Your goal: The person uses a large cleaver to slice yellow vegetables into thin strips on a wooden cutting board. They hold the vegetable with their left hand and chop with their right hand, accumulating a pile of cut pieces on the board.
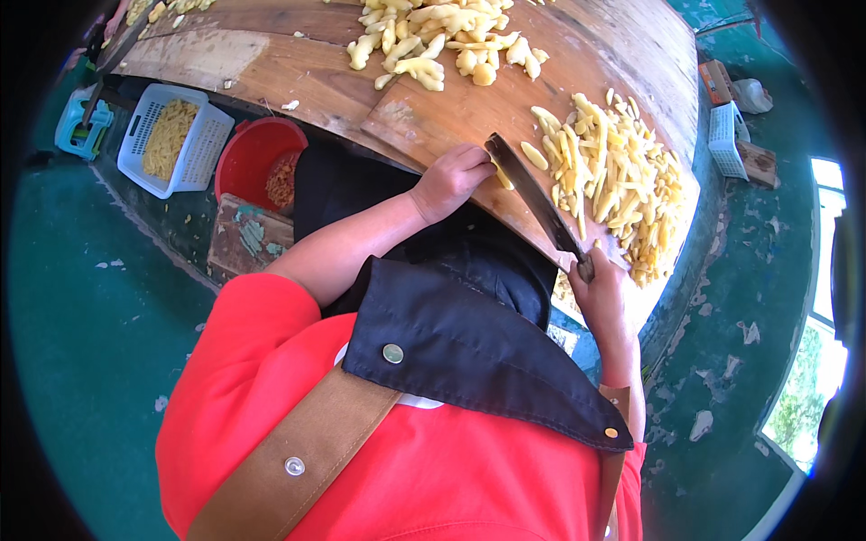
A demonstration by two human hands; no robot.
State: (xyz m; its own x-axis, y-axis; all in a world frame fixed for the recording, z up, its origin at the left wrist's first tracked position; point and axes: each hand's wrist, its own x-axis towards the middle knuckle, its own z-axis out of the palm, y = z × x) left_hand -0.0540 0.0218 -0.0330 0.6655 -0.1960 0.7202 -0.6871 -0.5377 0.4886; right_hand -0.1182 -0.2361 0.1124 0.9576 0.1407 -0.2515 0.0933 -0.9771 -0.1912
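My right hand (604,287) grips the handle of a long cleaver-like knife (534,193), its dark blade slanting up and left over the board. Under my left hand (459,177), at the near edge of the wooden tabletop (325,74), a piece of peeled ginger (503,177) is pinched beside the blade tip. Just right of the knife lies a spread heap of cut ginger pieces (619,182). One loose slice (534,155) rests between blade and heap. Farther back sits a pile of whole peeled ginger roots (446,37).
Below the table's left edge stand a red bucket (237,159) with scraps, a white basket (210,138) of cut ginger and a blue plastic stool (67,128). A second blade (125,44) shows at the far left. A crate (726,145) stands on the floor at right.
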